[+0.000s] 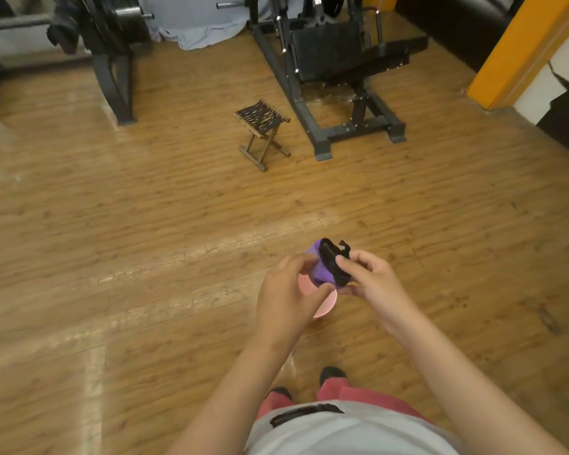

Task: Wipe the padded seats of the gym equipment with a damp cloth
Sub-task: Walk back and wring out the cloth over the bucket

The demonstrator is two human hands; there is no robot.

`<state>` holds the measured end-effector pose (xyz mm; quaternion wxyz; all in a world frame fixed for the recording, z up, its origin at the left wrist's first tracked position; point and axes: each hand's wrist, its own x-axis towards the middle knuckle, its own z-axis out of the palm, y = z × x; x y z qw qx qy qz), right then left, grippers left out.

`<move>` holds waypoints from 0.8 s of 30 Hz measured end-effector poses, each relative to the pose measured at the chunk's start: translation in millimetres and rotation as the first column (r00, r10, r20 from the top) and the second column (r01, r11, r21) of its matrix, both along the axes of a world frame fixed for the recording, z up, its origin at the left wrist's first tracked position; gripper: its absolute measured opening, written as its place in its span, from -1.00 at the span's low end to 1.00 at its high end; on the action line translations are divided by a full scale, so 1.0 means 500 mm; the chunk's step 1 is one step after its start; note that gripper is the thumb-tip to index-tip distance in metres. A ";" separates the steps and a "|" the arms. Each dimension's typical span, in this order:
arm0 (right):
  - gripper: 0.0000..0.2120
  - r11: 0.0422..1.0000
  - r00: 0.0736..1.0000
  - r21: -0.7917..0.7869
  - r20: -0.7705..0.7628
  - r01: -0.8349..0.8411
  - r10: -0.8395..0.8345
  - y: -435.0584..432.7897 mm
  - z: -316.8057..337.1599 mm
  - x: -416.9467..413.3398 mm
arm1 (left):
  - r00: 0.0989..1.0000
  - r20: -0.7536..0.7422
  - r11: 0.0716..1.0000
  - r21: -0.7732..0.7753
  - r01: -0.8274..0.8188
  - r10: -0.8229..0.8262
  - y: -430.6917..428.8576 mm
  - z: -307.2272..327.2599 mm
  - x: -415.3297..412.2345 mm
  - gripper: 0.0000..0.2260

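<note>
Fingers of left hand and right hand pinch the bunched purple-and-black cloth over a pink bowl. Padded seat is well apart across the floor, so I'd guess no wiping yet.

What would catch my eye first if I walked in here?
Low in the middle, the left hand and right hand grip a bunched purple cloth with something black over a pink bowl. Farther off, a small folding stool stands on the wooden floor beside a black gym machine with a padded seat.
</note>
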<state>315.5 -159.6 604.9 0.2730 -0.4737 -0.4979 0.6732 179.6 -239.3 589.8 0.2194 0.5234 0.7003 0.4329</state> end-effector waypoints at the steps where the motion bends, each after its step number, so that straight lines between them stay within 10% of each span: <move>1: -0.84 1.000 1.000 0.001 -0.004 -0.010 0.010 0.001 0.003 -0.001 | 0.999 -0.038 1.000 -0.004 -0.013 0.013 0.005 0.000 0.000 -0.64; 7: -0.79 0.999 1.000 0.039 -0.027 -0.014 0.015 0.015 0.008 -0.006 | 0.972 -0.231 0.999 0.014 -0.049 0.051 0.023 0.014 0.008 -0.81; 17: -0.87 0.988 0.988 0.148 0.139 0.045 -0.066 0.047 -0.007 -0.019 | 0.983 0.003 0.982 0.022 -0.185 0.185 0.079 0.022 0.012 -0.95; 24: -0.78 0.990 0.989 0.115 0.113 0.081 -0.094 0.068 0.001 -0.013 | 0.777 0.523 0.926 -0.068 -0.371 0.350 0.114 0.032 0.010 -0.92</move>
